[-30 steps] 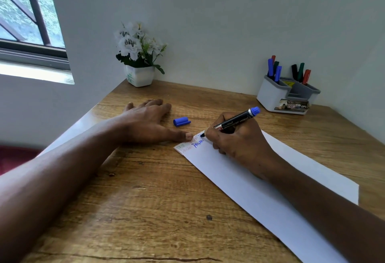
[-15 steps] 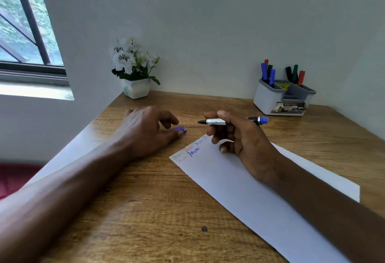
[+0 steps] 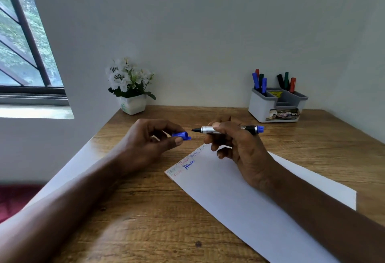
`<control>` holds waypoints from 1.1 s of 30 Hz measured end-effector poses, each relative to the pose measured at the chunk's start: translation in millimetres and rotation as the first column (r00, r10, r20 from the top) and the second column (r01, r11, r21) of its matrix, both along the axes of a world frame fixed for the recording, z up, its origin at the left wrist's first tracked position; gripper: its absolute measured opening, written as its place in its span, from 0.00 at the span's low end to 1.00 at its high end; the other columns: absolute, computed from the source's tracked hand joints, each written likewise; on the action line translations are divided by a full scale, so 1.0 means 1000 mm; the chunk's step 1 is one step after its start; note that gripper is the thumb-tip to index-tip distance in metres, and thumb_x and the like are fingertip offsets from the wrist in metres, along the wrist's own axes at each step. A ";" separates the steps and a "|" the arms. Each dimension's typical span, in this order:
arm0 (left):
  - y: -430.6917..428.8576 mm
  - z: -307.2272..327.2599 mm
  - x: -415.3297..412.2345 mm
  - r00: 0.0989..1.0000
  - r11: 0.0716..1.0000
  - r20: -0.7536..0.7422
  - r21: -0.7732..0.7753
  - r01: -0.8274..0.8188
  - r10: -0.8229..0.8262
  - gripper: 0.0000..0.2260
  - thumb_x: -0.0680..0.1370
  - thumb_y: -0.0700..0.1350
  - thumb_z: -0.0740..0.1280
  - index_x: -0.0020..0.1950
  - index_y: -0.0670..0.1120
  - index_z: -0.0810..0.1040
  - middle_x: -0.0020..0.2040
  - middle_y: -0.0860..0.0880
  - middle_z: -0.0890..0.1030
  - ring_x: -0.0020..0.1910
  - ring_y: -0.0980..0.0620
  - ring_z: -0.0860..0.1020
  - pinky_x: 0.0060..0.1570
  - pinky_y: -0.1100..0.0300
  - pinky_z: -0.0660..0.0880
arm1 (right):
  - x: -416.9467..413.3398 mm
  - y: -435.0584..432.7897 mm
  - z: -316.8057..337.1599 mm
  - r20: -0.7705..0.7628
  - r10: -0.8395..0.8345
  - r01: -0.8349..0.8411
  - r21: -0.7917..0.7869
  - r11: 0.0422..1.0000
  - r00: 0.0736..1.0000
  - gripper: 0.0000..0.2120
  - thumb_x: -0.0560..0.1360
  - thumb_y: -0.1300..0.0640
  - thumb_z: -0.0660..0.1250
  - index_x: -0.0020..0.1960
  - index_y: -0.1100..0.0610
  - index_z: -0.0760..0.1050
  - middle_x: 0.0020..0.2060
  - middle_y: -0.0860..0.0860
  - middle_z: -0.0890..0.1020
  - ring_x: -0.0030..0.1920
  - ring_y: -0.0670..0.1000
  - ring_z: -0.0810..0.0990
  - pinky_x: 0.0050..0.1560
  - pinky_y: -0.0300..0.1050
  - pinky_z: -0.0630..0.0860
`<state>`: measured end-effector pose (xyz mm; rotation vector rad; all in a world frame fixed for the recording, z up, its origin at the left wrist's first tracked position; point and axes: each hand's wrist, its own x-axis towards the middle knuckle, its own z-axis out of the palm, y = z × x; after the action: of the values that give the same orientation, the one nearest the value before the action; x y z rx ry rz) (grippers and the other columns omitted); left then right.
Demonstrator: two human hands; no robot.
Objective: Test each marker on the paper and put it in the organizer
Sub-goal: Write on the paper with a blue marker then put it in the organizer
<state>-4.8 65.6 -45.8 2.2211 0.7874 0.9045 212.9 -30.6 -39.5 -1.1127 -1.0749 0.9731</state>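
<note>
Your left hand [image 3: 145, 143] has lifted the blue cap [image 3: 181, 135] off the bench; your right hand [image 3: 239, 148] grips the uncapped marker [image 3: 227, 129], tip facing it. Writing's finished: recap next.

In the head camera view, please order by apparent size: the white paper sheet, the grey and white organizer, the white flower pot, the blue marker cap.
1. White paper sheet, also nearest the camera.
2. Grey and white plastic organizer.
3. White flower pot.
4. Blue marker cap, held in the left hand.

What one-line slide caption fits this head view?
Left hand brings the blue cap toward the uncapped marker in the right hand, above the paper.
</note>
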 end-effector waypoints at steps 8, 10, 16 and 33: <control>-0.004 0.000 0.002 0.998 0.998 0.031 0.011 0.063 -0.063 0.09 0.77 0.51 0.71 0.56 0.55 0.86 0.50 0.56 0.87 0.48 0.52 0.82 0.46 0.52 0.76 | -0.001 0.000 -0.001 0.063 0.021 -0.020 -0.016 1.000 0.998 0.08 0.80 0.58 0.65 0.49 0.60 0.81 0.38 0.57 0.87 0.37 0.50 0.81 0.35 0.42 0.76; -0.005 0.001 0.002 0.997 0.998 0.039 0.004 0.068 -0.068 0.08 0.78 0.49 0.72 0.56 0.54 0.86 0.47 0.55 0.87 0.45 0.54 0.81 0.43 0.55 0.74 | -0.001 0.001 -0.002 0.053 0.031 -0.030 -0.028 0.999 0.998 0.11 0.80 0.58 0.65 0.52 0.65 0.80 0.38 0.57 0.87 0.37 0.50 0.81 0.35 0.42 0.75; -0.010 0.000 0.006 0.982 0.986 0.097 -0.032 0.164 -0.160 0.07 0.78 0.47 0.72 0.55 0.50 0.86 0.46 0.48 0.86 0.42 0.41 0.79 0.41 0.48 0.76 | -0.007 -0.004 0.000 0.095 0.127 -0.127 -0.009 0.992 0.987 0.04 0.78 0.57 0.69 0.48 0.58 0.78 0.40 0.59 0.87 0.35 0.50 0.80 0.34 0.41 0.75; -0.021 0.001 0.008 0.919 0.912 0.335 -0.274 0.305 -0.207 0.09 0.75 0.46 0.72 0.48 0.40 0.84 0.40 0.41 0.83 0.32 0.50 0.73 0.30 0.61 0.72 | -0.012 -0.003 0.003 0.035 0.146 -0.149 0.108 0.983 0.989 0.07 0.72 0.54 0.71 0.37 0.53 0.85 0.31 0.56 0.83 0.30 0.53 0.76 0.30 0.40 0.74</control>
<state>3.5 44.7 -45.1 1.7944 0.4451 0.8824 200.7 -34.0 -36.3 -0.9691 -1.2321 1.0049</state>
